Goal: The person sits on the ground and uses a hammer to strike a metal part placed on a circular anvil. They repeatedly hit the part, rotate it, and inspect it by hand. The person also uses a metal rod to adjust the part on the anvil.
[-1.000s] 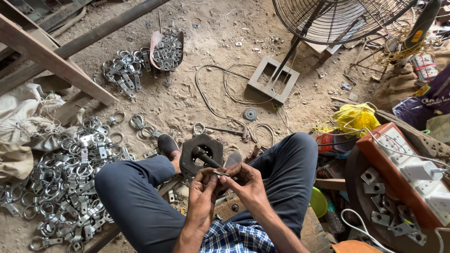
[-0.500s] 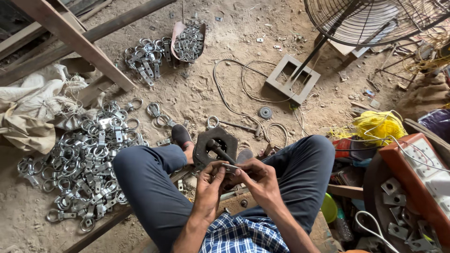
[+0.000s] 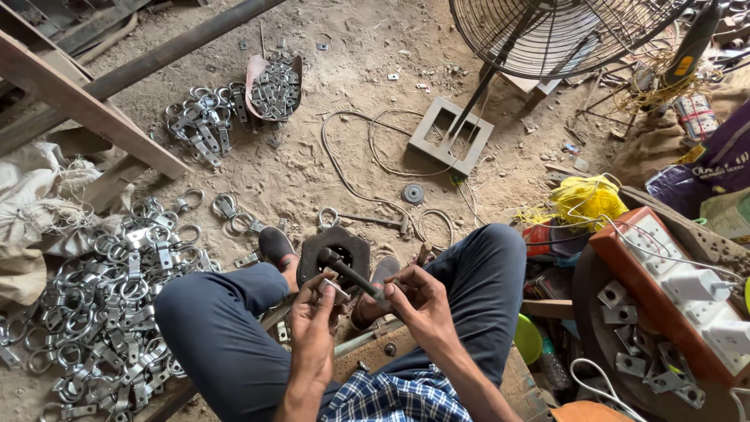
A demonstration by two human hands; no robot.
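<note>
I sit low over the dirt floor (image 3: 312, 172), knees apart, and both my hands meet in front of me just above the dark metal block (image 3: 334, 252) that lies between my shoes. My left hand (image 3: 312, 316) is curled, the fingertips pinching a small silver metal fitting (image 3: 334, 287); I cannot tell its exact shape, it is too small. My right hand (image 3: 418, 301) is closed around the near end of a dark hammer (image 3: 350, 271), whose head points to the far left, over the block.

To do this step well, I judge that I should keep the fitting steady and flat against the block, keep the fingertips of the left hand away from the place where the head comes down, and strike short and straight, not sideways.

On the left, near my knee, lies a large heap of ring clamps (image 3: 94, 305). A smaller heap (image 3: 199, 121) lies farther, beside a scoop of flat plates (image 3: 273, 87). A standing fan (image 3: 547, 35) is far right.
</note>
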